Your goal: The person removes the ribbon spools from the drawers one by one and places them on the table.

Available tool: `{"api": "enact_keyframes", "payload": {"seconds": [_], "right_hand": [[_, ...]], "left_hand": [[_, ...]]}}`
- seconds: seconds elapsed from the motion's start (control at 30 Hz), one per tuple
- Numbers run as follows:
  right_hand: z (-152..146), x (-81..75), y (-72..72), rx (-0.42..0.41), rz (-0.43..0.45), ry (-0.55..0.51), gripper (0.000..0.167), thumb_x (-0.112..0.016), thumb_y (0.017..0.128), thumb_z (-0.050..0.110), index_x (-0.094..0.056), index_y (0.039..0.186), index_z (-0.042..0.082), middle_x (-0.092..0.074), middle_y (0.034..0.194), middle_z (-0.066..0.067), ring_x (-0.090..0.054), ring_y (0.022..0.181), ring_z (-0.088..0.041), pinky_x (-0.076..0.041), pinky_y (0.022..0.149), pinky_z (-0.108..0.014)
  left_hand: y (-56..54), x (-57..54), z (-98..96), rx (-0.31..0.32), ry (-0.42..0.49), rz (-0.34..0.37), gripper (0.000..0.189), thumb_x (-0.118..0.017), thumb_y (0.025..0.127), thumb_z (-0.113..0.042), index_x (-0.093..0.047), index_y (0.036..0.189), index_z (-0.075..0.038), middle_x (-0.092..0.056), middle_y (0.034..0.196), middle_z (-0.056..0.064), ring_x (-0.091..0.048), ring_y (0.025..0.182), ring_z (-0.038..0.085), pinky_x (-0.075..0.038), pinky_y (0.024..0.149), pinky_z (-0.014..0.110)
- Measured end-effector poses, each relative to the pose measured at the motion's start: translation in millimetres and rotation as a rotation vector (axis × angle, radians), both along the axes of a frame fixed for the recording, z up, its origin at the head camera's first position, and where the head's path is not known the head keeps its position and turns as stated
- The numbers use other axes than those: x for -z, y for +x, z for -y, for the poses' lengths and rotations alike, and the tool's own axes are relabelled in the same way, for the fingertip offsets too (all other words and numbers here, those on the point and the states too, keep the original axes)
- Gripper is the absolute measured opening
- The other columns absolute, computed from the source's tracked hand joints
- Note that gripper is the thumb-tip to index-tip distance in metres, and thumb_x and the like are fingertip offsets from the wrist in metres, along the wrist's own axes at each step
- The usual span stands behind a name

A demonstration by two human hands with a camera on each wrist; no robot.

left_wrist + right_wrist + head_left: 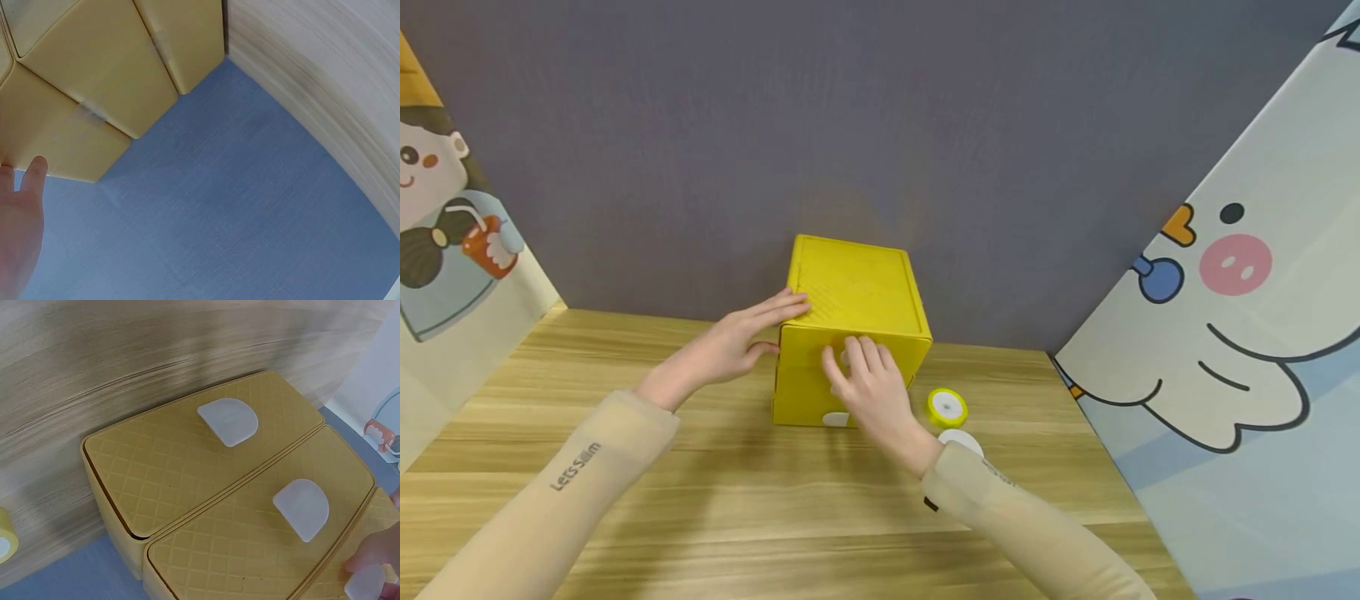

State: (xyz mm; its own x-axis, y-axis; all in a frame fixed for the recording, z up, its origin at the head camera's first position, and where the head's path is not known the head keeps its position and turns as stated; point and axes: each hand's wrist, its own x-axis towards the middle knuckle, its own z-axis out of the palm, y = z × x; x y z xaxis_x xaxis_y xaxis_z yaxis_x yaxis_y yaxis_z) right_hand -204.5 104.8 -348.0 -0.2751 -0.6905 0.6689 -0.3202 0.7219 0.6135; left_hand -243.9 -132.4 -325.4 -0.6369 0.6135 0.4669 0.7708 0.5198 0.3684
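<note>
Wooden tabletop (737, 533); three handles (303, 507), right-wrist view

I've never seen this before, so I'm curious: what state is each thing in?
Left grip: extended fingers touching yellow box
Right grip: pinching white handle of top drawer
Top drawer: looks closed, partly hidden
Middle drawer: looks closed
Bottom drawer: looks closed
Yellow-rimmed disc: lying on table
White round item: partly hidden by right sleeve

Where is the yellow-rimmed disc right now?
In the head view, the yellow-rimmed disc is on the wooden table, to the right of the yellow box and just beyond a partly hidden white disc.
</note>
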Motion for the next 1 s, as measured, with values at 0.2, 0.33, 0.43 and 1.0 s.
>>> {"api": "enact_keyframes", "payload": {"seconds": [0.2, 0.33, 0.43, 1.0], "right_hand": [[0.5, -0.8, -0.7, -0.003, -0.007, -0.001, 0.039, -0.079, 0.072, 0.027, -0.062, 0.107, 0.018, -0.063, 0.099, -0.007, -0.063, 0.089, -0.021, -0.056, 0.075, -0.027], [0.6, -1.3, -1.1, -0.008, -0.001, -0.003, 0.042, -0.081, 0.071, 0.03, -0.063, 0.107, 0.018, -0.063, 0.099, -0.007, -0.063, 0.089, -0.021, -0.055, 0.074, -0.027], [0.6, -1.4, -2.0, -0.011, 0.004, -0.005, 0.044, -0.082, 0.071, 0.032, -0.063, 0.107, 0.017, -0.063, 0.099, -0.007, -0.063, 0.089, -0.021, -0.055, 0.074, -0.027], [0.9, -0.8, -3.8, -0.018, 0.014, -0.027, 0.035, -0.079, 0.076, 0.024, -0.062, 0.106, 0.018, -0.06, 0.097, -0.007, -0.06, 0.087, -0.022, -0.055, 0.071, -0.027]], "left_hand": [[0.3, 0.3, 0.0, 0.001, 0.004, -0.005, 0.068, -0.066, 0.081, 0.01, -0.044, 0.143, -0.006, -0.036, 0.154, 0.015, -0.031, 0.143, 0.036, -0.047, 0.104, 0.044], [0.9, 0.8, -0.1, 0.003, 0.005, -0.003, 0.068, -0.066, 0.081, 0.01, -0.044, 0.143, -0.006, -0.035, 0.154, 0.015, -0.03, 0.143, 0.036, -0.048, 0.103, 0.044], [1.4, 1.2, -0.2, 0.005, 0.011, -0.003, 0.068, -0.066, 0.081, 0.01, -0.044, 0.143, -0.006, -0.035, 0.154, 0.015, -0.03, 0.143, 0.037, -0.047, 0.104, 0.044], [1.2, 3.0, -1.4, 0.004, 0.017, -0.028, 0.068, -0.066, 0.081, 0.011, -0.044, 0.143, -0.005, -0.035, 0.154, 0.016, -0.03, 0.143, 0.037, -0.045, 0.106, 0.047]]}}
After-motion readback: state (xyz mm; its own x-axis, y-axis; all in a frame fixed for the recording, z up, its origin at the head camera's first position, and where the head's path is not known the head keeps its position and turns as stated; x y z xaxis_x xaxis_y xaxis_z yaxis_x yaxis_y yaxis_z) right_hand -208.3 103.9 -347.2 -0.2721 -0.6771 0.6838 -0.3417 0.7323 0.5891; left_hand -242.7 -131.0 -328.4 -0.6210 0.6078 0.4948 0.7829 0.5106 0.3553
